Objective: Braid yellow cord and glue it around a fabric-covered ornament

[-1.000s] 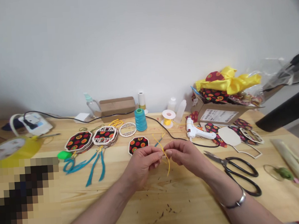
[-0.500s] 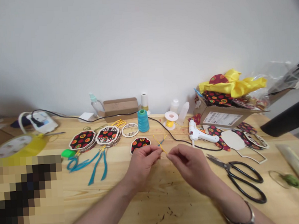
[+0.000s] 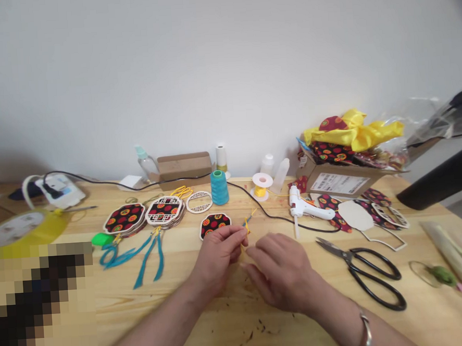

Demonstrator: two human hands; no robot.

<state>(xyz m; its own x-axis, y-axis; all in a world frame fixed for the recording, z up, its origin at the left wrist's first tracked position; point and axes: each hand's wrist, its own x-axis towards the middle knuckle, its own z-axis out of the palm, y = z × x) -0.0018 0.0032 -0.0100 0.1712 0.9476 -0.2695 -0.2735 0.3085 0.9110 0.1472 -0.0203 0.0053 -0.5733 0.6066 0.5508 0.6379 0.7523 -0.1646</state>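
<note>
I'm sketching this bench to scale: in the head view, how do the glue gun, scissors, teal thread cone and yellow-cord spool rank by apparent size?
1. Scissors, also nearest the camera
2. Glue gun
3. Teal thread cone and yellow-cord spool: too alike to rank

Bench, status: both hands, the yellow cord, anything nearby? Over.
Left hand pinching yellow cord. Right hand curled close by, grip on cord unclear. Scissors on table, right of right hand, not touching.

A craft workshop is suggested by a wooden counter where large scissors, a white glue gun, a teal thread cone and a box of patterned fabric are kept.
</note>
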